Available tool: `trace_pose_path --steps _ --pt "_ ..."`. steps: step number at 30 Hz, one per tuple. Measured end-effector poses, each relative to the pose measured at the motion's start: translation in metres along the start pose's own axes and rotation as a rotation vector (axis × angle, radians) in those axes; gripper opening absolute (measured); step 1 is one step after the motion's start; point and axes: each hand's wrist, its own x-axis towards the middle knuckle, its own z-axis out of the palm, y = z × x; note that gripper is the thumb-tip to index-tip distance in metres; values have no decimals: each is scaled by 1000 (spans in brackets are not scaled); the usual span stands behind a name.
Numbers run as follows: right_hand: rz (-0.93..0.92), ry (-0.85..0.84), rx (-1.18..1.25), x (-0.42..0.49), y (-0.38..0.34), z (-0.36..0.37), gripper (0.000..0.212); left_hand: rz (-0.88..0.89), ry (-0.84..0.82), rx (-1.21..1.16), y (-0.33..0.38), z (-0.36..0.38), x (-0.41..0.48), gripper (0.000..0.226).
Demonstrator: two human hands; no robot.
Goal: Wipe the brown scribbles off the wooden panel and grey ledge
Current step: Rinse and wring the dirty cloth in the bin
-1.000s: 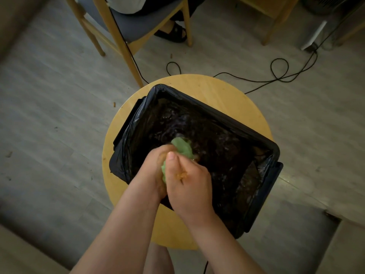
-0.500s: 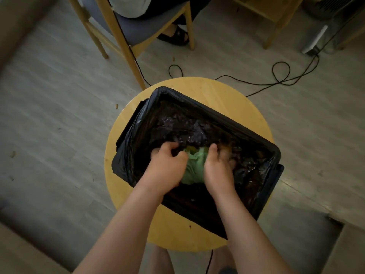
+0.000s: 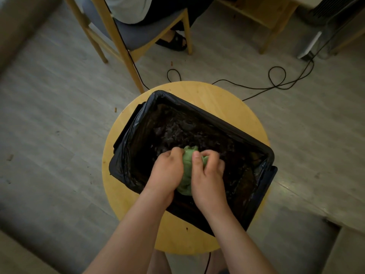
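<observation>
Most of the green cloth [image 3: 186, 175] is hidden between the left hand [image 3: 167, 173] and right hand [image 3: 207, 180], whose fingers [image 3: 213, 155] curl out of sight into its folds. The bag-lined bin [image 3: 217, 114] is too dark inside to tell its contents, and it covers the middle of the round desk [image 3: 207, 91]. The top edge cuts off the chair [image 3: 126, 34] and the person seated on it [image 3: 128, 8].

No legible text, labels, brands or numbers were in view. Black bin liner [image 3: 128, 133], green cloth [image 3: 187, 163] and round wooden stool [image 3: 217, 95] showed no markings. White unit [image 3: 309, 45] at 1 o'clock was too small and dim to read.
</observation>
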Motion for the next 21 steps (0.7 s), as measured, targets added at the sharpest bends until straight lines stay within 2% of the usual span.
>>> trace_pose_path --steps 2,3,6,10,12,15,18,21 --pt "37 5 27 4 -3 -5 52 -54 -18 -55 3 2 -3 40" --pt "44 -10 68 6 -5 -7 55 -92 -40 -95 5 3 -5 40" --pt "-21 -43 167 8 -9 -7 43 -207 -122 -224 8 7 -8 37" --pt "-71 30 79 7 -14 -7 43 -250 -129 -283 12 10 -3 40" --pt "-91 61 64 5 -18 -11 37 -240 -146 -274 14 9 -1 45" --pt "-226 49 78 2 -21 -21 28 -233 -183 -201 17 6 0 53" --pt "-271 -20 156 -2 -23 -24 25 -243 -228 -256 22 3 -2 41" --pt "-181 33 191 -4 -25 -22 22 -193 -192 -314 19 6 0 26"
